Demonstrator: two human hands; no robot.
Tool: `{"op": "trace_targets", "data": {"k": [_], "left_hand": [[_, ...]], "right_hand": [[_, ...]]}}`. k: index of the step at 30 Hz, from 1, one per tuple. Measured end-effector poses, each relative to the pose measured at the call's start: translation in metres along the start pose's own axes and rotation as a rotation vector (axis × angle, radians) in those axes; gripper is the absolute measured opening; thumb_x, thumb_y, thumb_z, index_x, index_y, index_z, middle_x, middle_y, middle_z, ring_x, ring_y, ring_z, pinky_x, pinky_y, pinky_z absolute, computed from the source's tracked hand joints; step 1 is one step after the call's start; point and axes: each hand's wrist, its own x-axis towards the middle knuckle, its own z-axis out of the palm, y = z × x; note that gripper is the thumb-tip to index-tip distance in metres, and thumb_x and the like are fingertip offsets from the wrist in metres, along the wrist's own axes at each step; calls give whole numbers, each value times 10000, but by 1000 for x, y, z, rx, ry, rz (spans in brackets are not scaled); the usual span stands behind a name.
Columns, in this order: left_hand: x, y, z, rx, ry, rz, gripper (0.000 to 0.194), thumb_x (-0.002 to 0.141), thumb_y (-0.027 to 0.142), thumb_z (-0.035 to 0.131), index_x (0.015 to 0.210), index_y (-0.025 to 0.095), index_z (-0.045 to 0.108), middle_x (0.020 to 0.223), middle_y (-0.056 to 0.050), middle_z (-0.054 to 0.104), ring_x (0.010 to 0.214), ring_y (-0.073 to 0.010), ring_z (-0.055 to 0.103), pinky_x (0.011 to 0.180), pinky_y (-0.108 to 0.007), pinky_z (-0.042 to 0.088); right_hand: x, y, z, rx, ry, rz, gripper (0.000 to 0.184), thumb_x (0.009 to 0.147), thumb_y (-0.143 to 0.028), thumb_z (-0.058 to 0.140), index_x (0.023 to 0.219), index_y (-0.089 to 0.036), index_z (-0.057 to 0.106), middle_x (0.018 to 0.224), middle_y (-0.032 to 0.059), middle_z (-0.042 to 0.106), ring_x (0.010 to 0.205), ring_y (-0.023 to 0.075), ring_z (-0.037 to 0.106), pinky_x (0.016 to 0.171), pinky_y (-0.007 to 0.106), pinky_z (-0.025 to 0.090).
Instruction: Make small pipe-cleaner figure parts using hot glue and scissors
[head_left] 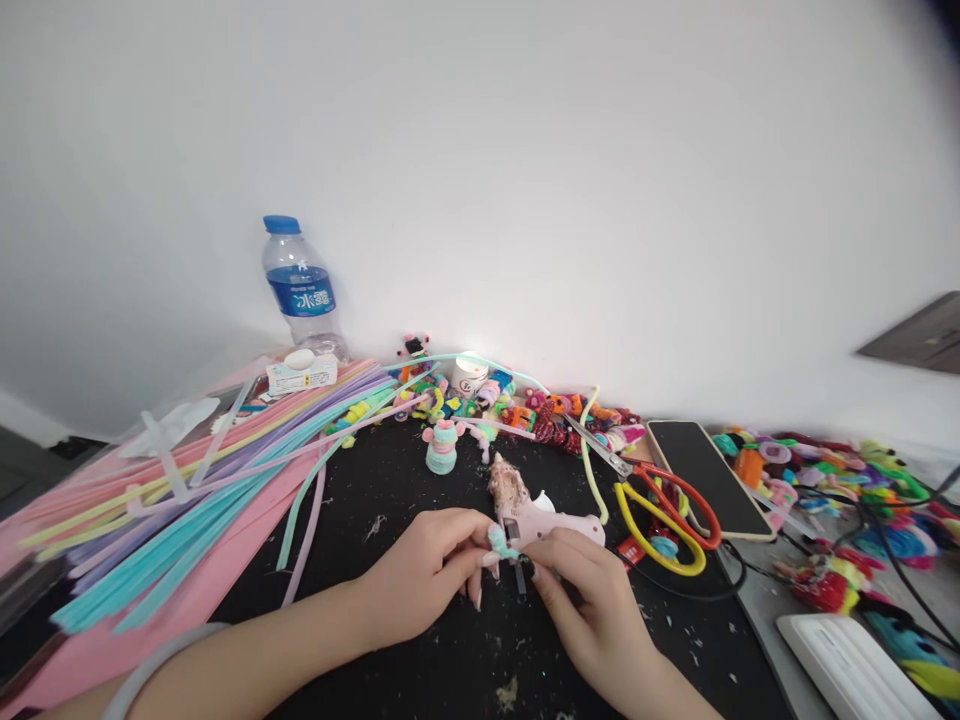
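Between the fingertips of both hands is a small piece of mint-green pipe cleaner (501,543), bent and twisted. My left hand (427,570) pinches its left side with thumb and forefinger. At its right end, my right hand (589,600) closes thumb and forefinger on the same piece. Just behind the hands a pale pink hot glue gun (559,522) lies on the black mat, its nozzle caked with brown residue. A mint and pink pipe-cleaner figure (442,448) stands upright beyond my left hand.
Bundled pastel pipe cleaners (225,470) cover the left side. A water bottle (300,285) stands by the wall. To the right lie scissors (664,510) with red and yellow handles, a phone (701,475), a white device (847,660), cables and colourful pipe-cleaner figures (772,455).
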Motion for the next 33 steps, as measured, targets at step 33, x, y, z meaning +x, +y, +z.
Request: {"op": "trace_targets", "data": {"k": [33], "left_hand": [[5,-5,1,-359,-29,-164,95,841,213,515,803,130,542,663,11,611,493,-94,593,499,-194,447]], "right_hand": [[-3,4,5,-92,68,-72,118,844,-147,532,869,-170,645,698,51,636,618,168,570,563,257,426]]}}
